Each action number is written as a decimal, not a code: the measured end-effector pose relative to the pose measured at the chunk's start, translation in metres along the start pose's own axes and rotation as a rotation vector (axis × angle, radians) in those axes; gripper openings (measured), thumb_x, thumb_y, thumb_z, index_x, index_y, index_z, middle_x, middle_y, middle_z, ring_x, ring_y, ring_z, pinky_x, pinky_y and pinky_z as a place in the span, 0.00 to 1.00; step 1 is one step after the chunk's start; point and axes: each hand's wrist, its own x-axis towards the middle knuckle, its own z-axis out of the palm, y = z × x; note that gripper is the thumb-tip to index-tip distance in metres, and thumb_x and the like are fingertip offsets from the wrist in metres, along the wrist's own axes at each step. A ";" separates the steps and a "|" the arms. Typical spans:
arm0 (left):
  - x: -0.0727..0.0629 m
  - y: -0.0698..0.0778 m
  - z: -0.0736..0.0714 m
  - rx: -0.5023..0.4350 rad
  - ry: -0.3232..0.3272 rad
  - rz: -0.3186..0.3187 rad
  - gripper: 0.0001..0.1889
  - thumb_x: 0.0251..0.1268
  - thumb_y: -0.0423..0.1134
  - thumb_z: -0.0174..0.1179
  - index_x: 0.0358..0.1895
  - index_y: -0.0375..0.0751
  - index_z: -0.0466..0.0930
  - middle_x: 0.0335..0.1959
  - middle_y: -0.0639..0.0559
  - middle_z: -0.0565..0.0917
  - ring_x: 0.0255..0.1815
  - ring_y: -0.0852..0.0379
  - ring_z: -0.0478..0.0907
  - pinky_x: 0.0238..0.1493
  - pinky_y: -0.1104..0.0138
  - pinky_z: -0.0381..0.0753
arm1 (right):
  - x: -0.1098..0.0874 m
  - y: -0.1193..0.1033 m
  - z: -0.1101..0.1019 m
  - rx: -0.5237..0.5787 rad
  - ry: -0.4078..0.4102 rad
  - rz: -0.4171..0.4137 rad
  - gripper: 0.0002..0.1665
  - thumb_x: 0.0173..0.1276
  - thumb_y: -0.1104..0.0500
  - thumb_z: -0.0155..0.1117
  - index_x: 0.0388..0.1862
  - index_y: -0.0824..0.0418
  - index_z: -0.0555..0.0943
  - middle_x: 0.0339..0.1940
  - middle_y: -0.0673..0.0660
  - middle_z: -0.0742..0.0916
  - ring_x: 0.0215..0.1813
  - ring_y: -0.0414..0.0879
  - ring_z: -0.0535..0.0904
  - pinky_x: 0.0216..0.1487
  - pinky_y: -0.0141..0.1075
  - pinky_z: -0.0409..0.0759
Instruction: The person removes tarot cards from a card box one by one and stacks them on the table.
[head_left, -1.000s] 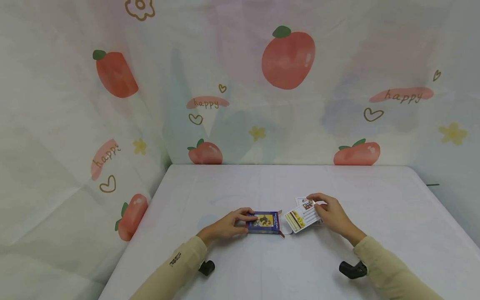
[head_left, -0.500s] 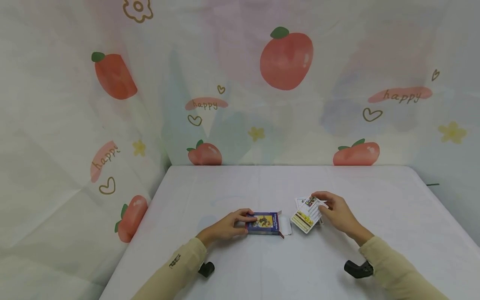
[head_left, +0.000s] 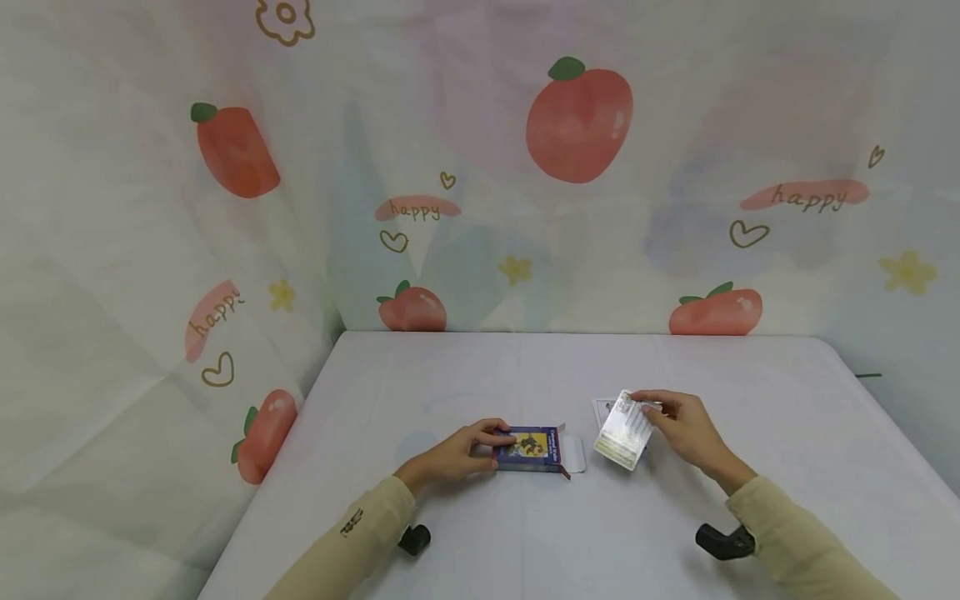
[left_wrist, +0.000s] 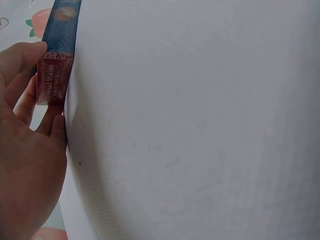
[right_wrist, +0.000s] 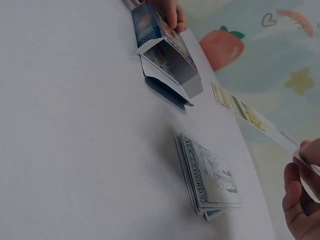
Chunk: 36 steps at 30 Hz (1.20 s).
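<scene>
Head view, left to right: the left hand [head_left: 459, 451] is gripping the blue box [head_left: 529, 451] on the table [head_left: 495, 533]; its open flap [head_left: 573, 454] is jutting rightward, risking a crease if pressed. Beyond, the uneven card stack [right_wrist: 212, 175] is lying loose, risking scatter if brushed. Above it, a tilted card [head_left: 626, 432] is hanging from the right hand's [head_left: 692, 429] pinching fingers, risking a drop should they slacken.

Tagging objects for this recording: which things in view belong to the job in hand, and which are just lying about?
Apparently in the job: card box; stacked cards; held card.
Just surroundings: fruit-print backdrop; white table; black devices by the wrists.
</scene>
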 end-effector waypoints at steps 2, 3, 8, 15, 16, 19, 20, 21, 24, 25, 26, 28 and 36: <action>0.000 0.000 0.000 0.006 0.003 0.002 0.26 0.70 0.34 0.62 0.70 0.52 0.76 0.74 0.55 0.66 0.81 0.49 0.55 0.80 0.43 0.54 | 0.000 0.002 -0.001 0.042 -0.012 -0.002 0.19 0.71 0.68 0.61 0.60 0.71 0.81 0.60 0.73 0.83 0.35 0.30 0.73 0.32 0.27 0.76; 0.000 0.000 0.000 0.009 0.004 0.003 0.26 0.69 0.34 0.62 0.70 0.53 0.76 0.74 0.55 0.67 0.81 0.48 0.55 0.80 0.43 0.54 | 0.000 0.002 -0.002 0.067 -0.019 -0.001 0.21 0.70 0.69 0.62 0.61 0.72 0.80 0.62 0.74 0.82 0.35 0.29 0.75 0.33 0.28 0.79; 0.000 0.000 0.000 0.011 0.001 0.007 0.26 0.70 0.34 0.61 0.70 0.52 0.76 0.75 0.55 0.67 0.81 0.49 0.56 0.80 0.43 0.54 | 0.000 0.005 -0.006 0.154 -0.046 0.022 0.31 0.67 0.73 0.61 0.69 0.73 0.72 0.68 0.76 0.73 0.35 0.32 0.81 0.30 0.30 0.81; -0.001 0.002 -0.001 0.005 0.002 0.006 0.26 0.69 0.33 0.61 0.70 0.50 0.76 0.75 0.53 0.66 0.81 0.49 0.56 0.81 0.45 0.54 | 0.000 0.006 -0.009 0.150 0.011 -0.015 0.31 0.67 0.75 0.57 0.71 0.74 0.69 0.67 0.75 0.73 0.35 0.30 0.77 0.23 0.30 0.74; -0.001 0.002 -0.001 0.008 0.002 0.007 0.26 0.70 0.33 0.61 0.70 0.50 0.76 0.75 0.53 0.66 0.81 0.50 0.56 0.81 0.45 0.54 | 0.000 0.006 -0.009 0.151 0.015 -0.015 0.31 0.67 0.76 0.56 0.71 0.73 0.69 0.68 0.75 0.73 0.34 0.30 0.76 0.23 0.30 0.73; -0.001 0.001 0.000 0.013 0.003 0.015 0.26 0.69 0.33 0.61 0.70 0.50 0.76 0.74 0.54 0.67 0.81 0.50 0.56 0.80 0.45 0.54 | 0.000 0.007 -0.009 0.148 0.020 -0.012 0.32 0.67 0.77 0.53 0.71 0.72 0.69 0.70 0.75 0.72 0.30 0.30 0.70 0.19 0.30 0.68; -0.001 0.000 0.000 0.015 0.004 0.018 0.26 0.69 0.33 0.61 0.70 0.51 0.76 0.74 0.54 0.67 0.80 0.49 0.56 0.80 0.45 0.55 | 0.000 0.007 -0.009 0.145 0.026 -0.010 0.32 0.66 0.77 0.52 0.71 0.72 0.70 0.70 0.74 0.72 0.28 0.30 0.68 0.18 0.30 0.66; -0.001 0.000 0.000 0.014 0.003 0.020 0.26 0.69 0.33 0.61 0.70 0.51 0.76 0.74 0.54 0.67 0.80 0.49 0.56 0.80 0.45 0.55 | 0.000 0.006 -0.009 0.139 0.028 -0.008 0.32 0.66 0.77 0.52 0.71 0.71 0.70 0.70 0.74 0.72 0.27 0.31 0.67 0.18 0.30 0.66; -0.001 -0.001 0.000 0.015 0.005 0.020 0.26 0.69 0.33 0.62 0.70 0.51 0.76 0.74 0.54 0.67 0.81 0.49 0.56 0.80 0.45 0.54 | 0.000 0.006 -0.010 0.088 0.037 -0.004 0.32 0.66 0.76 0.52 0.70 0.70 0.71 0.71 0.73 0.71 0.33 0.31 0.70 0.25 0.26 0.71; -0.001 -0.002 0.000 0.015 0.005 0.019 0.26 0.69 0.33 0.61 0.70 0.51 0.76 0.74 0.54 0.67 0.81 0.49 0.56 0.80 0.45 0.54 | 0.001 0.006 -0.010 0.073 0.039 -0.002 0.31 0.66 0.76 0.53 0.70 0.70 0.71 0.71 0.73 0.71 0.37 0.31 0.71 0.28 0.25 0.72; -0.001 -0.002 0.000 0.017 0.005 0.019 0.26 0.69 0.33 0.61 0.70 0.51 0.75 0.75 0.54 0.66 0.81 0.49 0.56 0.81 0.45 0.54 | 0.001 0.005 -0.010 0.055 0.037 0.003 0.32 0.66 0.76 0.54 0.70 0.69 0.71 0.71 0.73 0.71 0.41 0.32 0.72 0.32 0.23 0.73; -0.001 -0.002 0.000 0.018 0.003 0.021 0.26 0.69 0.33 0.61 0.70 0.50 0.75 0.75 0.53 0.66 0.81 0.49 0.55 0.81 0.45 0.54 | 0.002 0.005 -0.010 0.025 0.032 0.011 0.32 0.66 0.75 0.55 0.71 0.68 0.71 0.72 0.73 0.70 0.47 0.33 0.72 0.38 0.22 0.74; 0.000 -0.002 -0.001 0.022 0.004 0.027 0.26 0.70 0.34 0.61 0.70 0.51 0.75 0.75 0.53 0.66 0.81 0.49 0.56 0.81 0.45 0.54 | 0.007 0.003 -0.009 0.011 -0.027 0.052 0.35 0.66 0.74 0.55 0.74 0.68 0.69 0.73 0.73 0.69 0.56 0.48 0.71 0.42 0.19 0.73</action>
